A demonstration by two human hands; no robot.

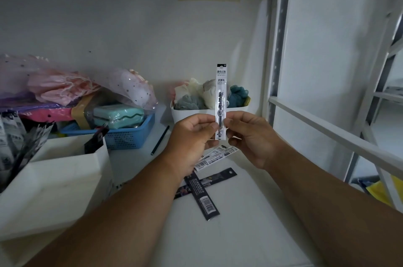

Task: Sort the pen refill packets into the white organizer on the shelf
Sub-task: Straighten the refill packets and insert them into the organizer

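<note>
A clear pen refill packet with a black header stands upright in the air at the middle of the view. My left hand and my right hand both pinch its lower end from either side. Below the hands, on the white shelf, lie a white refill packet and two crossed black packets. The white organizer stands at the left, with several refill packets upright in its compartments.
A blue basket with a mint case and pink bags sits behind the organizer. A white bin of cloth items stands at the back, behind the hands. A dark pencil lies between them. Shelf uprights rise at the right.
</note>
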